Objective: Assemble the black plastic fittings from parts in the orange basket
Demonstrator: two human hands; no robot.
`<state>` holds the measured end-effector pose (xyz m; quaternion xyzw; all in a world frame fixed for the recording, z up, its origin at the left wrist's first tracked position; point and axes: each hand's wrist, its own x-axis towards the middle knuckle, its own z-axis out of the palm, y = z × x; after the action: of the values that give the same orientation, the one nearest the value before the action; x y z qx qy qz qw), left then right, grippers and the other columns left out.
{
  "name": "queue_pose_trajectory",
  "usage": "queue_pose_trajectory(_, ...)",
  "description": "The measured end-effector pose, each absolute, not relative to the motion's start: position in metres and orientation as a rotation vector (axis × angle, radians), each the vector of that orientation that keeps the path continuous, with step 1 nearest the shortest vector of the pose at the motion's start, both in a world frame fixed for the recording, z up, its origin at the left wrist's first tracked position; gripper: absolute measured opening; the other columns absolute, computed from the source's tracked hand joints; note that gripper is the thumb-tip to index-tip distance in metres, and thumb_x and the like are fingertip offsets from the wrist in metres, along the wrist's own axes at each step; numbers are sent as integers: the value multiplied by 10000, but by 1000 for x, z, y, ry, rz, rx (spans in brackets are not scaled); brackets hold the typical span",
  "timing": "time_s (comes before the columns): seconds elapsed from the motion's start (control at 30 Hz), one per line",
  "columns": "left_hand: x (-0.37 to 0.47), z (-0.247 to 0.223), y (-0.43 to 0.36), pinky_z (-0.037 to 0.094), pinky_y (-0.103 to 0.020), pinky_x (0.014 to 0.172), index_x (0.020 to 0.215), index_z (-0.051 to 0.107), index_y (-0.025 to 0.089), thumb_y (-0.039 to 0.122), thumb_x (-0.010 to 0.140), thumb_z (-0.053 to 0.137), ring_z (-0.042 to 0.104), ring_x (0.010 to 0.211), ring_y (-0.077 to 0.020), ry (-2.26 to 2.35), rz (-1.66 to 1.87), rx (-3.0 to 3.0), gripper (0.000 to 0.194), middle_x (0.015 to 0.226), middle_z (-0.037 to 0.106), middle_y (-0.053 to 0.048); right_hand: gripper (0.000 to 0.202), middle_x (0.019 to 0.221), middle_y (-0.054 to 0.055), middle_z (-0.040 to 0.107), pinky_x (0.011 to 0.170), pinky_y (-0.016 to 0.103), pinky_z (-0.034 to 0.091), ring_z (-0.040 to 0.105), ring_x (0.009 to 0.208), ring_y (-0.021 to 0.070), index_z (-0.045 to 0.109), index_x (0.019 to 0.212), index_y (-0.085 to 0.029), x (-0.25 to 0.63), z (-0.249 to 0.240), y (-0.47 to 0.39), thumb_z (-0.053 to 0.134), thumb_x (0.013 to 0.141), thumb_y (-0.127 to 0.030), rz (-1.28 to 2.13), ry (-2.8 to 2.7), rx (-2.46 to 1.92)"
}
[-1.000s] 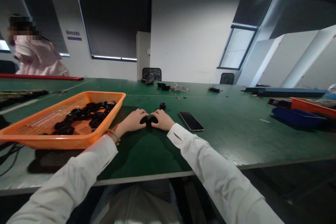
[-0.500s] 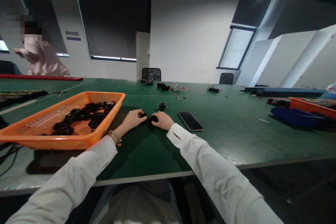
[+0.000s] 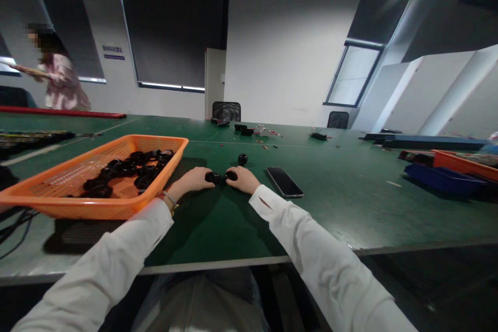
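My left hand (image 3: 193, 179) is closed on a black rounded part (image 3: 211, 178) just above the green table. My right hand (image 3: 246, 180) grips a second black rounded part (image 3: 231, 176), partly covered by its fingers. The two parts sit end to end between my hands, with a narrower dark stretch between them; whether they are joined I cannot tell. Just beyond my right hand stands a single black round piece (image 3: 243, 159). Left of my left hand, an orange plastic basket (image 3: 155, 187) holds several similar black parts (image 3: 127, 167).
A phone (image 3: 284, 182) lies right of my right hand. Farther right are a blue tray (image 3: 443, 177) and an orange basket (image 3: 467, 164). Small dark and white parts (image 3: 261, 130) lie at the far side of the table. A person in pink (image 3: 64, 80) carries something long at far left.
The black parts between my hands show more fully and are closer together. My view has shifted slightly. The person at far left has turned, and a long object now shows in their hands.
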<state>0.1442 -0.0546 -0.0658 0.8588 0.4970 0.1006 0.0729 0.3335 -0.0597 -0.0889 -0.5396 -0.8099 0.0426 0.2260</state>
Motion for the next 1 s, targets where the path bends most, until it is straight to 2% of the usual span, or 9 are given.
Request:
queue_pose_trajectory(0.17,146,-77,-47,419,-299,833,1048,545,126,293,674,532,570,949,-228,1324,496,2505,410,1051,613,-103,271,788,13,594,747,291,451,557,735,134,590,925,-172,336,-93,-47,605,661,-233,534,-1908,-1384)
queue_pose_trajectory(0.27,148,-81,-47,432,-310,816,1077,504,140,289,671,539,583,923,-221,1253,634,2400,434,1037,619,-86,303,708,-13,571,641,284,480,541,596,102,560,938,-175,338,-97,-39,605,639,-160,963,-1681,-1278)
queue_pose_trajectory(0.4,149,-83,-47,444,-330,781,1044,450,130,277,644,573,599,865,-220,1270,804,2286,444,943,633,-95,354,673,-32,570,676,282,485,551,592,91,558,906,-176,340,-100,-35,640,569,-106,1275,-1496,-1040)
queue_pose_trajectory(0.67,150,-82,-51,451,-303,718,906,489,159,288,644,574,588,778,-192,1224,837,2331,305,848,612,-48,460,831,9,632,855,351,422,585,815,151,607,936,-175,343,-100,-38,674,487,-98,1259,-1573,-857)
queue_pose_trajectory(0.8,150,-83,-53,454,-303,697,921,503,164,287,651,568,583,739,-183,1248,839,2350,304,815,614,-31,456,858,25,639,878,377,411,592,850,170,616,947,-171,343,-100,-39,688,498,-143,1239,-1614,-843)
queue_pose_trajectory(1.0,149,-93,-49,466,-317,744,946,506,159,323,662,563,596,810,-198,1194,896,2320,333,901,616,-62,454,850,30,645,876,387,421,594,849,177,625,943,-163,343,-101,-42,707,497,-174,1235,-1615,-849)
